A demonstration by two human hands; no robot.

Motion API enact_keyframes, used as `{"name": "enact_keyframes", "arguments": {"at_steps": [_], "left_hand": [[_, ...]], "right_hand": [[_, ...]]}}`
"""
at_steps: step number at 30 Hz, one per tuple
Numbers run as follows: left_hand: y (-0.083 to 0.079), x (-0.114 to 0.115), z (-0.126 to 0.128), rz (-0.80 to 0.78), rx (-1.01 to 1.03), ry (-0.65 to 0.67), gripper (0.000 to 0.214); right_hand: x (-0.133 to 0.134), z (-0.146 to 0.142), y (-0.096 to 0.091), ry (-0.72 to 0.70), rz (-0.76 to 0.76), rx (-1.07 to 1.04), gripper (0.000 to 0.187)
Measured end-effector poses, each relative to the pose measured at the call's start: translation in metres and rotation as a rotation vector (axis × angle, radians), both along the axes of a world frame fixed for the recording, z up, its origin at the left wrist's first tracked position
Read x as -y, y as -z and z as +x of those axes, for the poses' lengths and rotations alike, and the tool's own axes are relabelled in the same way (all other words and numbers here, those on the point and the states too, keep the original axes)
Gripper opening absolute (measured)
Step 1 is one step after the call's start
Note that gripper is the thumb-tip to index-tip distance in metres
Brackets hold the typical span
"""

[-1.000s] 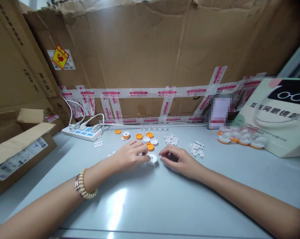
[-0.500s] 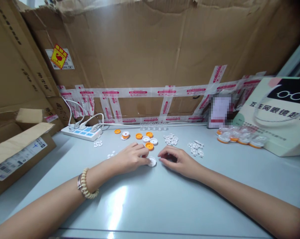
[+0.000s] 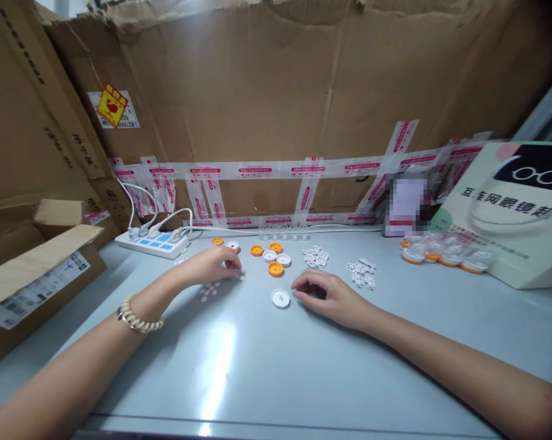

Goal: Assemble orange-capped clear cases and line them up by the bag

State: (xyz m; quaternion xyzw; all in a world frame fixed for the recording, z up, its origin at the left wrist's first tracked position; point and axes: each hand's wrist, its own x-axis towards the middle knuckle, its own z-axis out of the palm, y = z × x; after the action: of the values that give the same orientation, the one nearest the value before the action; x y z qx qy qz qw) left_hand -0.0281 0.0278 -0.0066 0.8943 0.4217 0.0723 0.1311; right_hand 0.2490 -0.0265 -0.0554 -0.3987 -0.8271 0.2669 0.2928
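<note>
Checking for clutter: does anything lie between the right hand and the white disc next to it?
Nothing visible does. The white disc lies on bare table just beside the right hand, a small gap between them; the orange cap sits behind, off that line.

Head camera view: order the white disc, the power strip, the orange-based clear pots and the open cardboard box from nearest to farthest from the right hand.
1. white disc, just left of the fingertips of the right hand.
2. orange-based clear pots, back right.
3. power strip, back left.
4. open cardboard box, far left edge.
</note>
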Motion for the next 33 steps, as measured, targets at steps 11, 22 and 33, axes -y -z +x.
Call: {"name": "enact_keyframes", "arguments": {"at_steps": [11,22,33], "left_hand": [[0.02,-0.004,0.01,-0.073,0.028,-0.086,0.014],[0.017,0.013,0.021,0.122,-0.135,-0.107,0.016],[0.021,0.024,0.037,0.273,-0.364,-0.163,0.023]], "right_hand": [[0.0,-0.005,0.001,-0.025,-0.035,-0.016,0.02],[-0.004,-0.023,-0.001,-0.052,-0.077,0.056,0.027],[-0.007,-0.025,0.006,-0.049,-0.062,0.027,0.022]]}}
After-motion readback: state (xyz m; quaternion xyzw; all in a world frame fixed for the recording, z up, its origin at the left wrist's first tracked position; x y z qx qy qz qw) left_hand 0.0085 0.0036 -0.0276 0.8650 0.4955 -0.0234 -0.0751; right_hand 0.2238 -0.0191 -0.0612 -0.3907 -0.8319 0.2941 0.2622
